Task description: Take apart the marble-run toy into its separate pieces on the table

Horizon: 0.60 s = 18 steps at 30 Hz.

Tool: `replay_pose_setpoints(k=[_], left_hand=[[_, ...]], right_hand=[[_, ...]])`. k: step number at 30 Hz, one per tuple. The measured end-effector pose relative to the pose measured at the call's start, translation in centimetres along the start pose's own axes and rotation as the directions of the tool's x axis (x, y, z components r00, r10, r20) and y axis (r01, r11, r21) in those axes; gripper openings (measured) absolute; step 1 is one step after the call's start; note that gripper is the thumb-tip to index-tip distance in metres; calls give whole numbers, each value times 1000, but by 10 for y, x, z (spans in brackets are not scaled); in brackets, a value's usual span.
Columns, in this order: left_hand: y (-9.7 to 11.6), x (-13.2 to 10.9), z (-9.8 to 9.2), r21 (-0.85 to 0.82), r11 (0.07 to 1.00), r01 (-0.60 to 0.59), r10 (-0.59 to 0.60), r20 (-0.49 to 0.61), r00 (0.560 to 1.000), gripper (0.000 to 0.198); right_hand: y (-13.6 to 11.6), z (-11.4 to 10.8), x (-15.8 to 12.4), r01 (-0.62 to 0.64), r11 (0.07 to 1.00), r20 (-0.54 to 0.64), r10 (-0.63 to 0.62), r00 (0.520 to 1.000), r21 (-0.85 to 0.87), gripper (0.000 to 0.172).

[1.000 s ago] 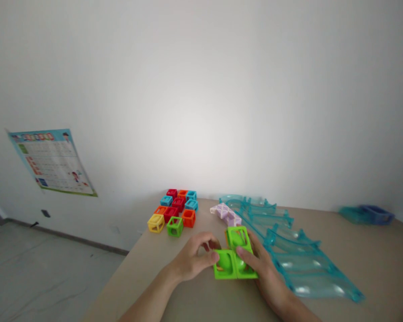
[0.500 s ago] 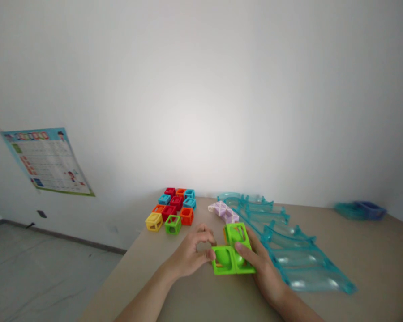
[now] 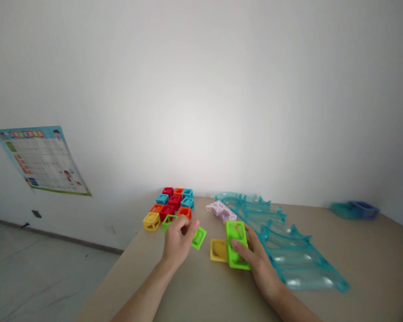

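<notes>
My left hand (image 3: 178,238) pinches a small green square piece (image 3: 199,238), held apart from the rest. In my right hand (image 3: 258,259) is a joined block piece with two green squares (image 3: 237,246) on its face, my thumb lying across them. A yellow square (image 3: 218,250) juts out from the left side of that piece. Beyond my left hand stand several cube blocks in rows, among them a yellow cube (image 3: 151,221), a red cube (image 3: 167,212) and a green cube (image 3: 168,220) partly hidden by the hand.
A purple-and-white piece (image 3: 220,211) lies behind the held blocks. Translucent teal track pieces (image 3: 298,256) spread over the right of the table (image 3: 366,250). A blue-purple tray (image 3: 364,210) sits far right. A poster (image 3: 43,161) hangs on the wall.
My left hand has pulled a green square off the block piece and moved it up and left, uncovering the yellow square. My right hand still holds the rest.
</notes>
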<state>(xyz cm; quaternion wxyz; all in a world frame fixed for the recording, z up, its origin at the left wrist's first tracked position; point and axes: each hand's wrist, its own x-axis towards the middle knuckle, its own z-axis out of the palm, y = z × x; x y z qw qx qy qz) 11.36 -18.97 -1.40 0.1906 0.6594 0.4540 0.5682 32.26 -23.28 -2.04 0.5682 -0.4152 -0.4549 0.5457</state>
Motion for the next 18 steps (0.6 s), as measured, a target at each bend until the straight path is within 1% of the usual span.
replay_pose_setpoints(k=[2,3,5,7,9,10,11,12,14,15,16,17,18], left_hand=[[-2,4,-4,-50,996,73,-79,-111,991,42],[-3,6,-7,-71,992,104,-115,-177,978,42],[-6,11,-15,-67,987,144,-158,-320,934,41],[-11,16,-27,19,984,176,-147,-465,873,39],[-16,20,-40,202,949,243,-86,-576,813,40],[-17,22,-47,320,902,288,-42,-600,799,41],[-18,24,-52,436,833,340,-14,-599,801,40],[-19,25,-57,536,748,391,-15,-575,818,39],[-18,26,-61,689,573,444,-103,-478,873,33],[-18,26,-61,734,513,445,-142,-438,888,30],[-17,25,-60,767,472,435,-185,-396,899,27],[-16,24,-58,787,452,419,-231,-351,908,24],[-16,23,-56,797,454,399,-276,-299,913,21]], right_hand=[[-1,0,-1,-7,1000,-8,7,1000,-8,68],[-1,0,-1,-12,1000,-9,11,1000,-13,68],[-2,0,-1,-16,1000,-10,16,1000,-17,69],[-3,0,-1,-19,1000,-4,19,1000,-17,69],[-3,0,-1,-23,1000,0,23,1000,-16,70],[-2,0,0,-26,1000,1,26,1000,-18,70],[-2,0,0,-28,999,2,28,1000,-20,70],[-2,0,0,-30,999,1,30,1000,-24,70],[-2,0,0,-33,999,3,33,999,-29,70],[-2,0,0,-35,999,7,36,999,-28,70],[-2,0,0,-38,999,12,38,999,-24,69],[-3,0,-1,-40,999,19,40,999,-18,67],[-3,1,-1,-42,999,27,43,999,-9,65]])
